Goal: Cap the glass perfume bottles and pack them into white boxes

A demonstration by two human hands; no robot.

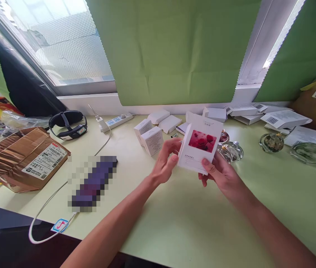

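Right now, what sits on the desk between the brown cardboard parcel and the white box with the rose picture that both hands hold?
In the head view, a pixelated dark purple object and a white cable lie between the brown cardboard parcel and the white box.

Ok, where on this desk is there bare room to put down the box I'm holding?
Both hands, left and right, hold the box. The desk is bare right of your right hand, below the glass dishes, and in front between your arms. It is crowded along the back by the white boxes and at left by the cardboard parcel.
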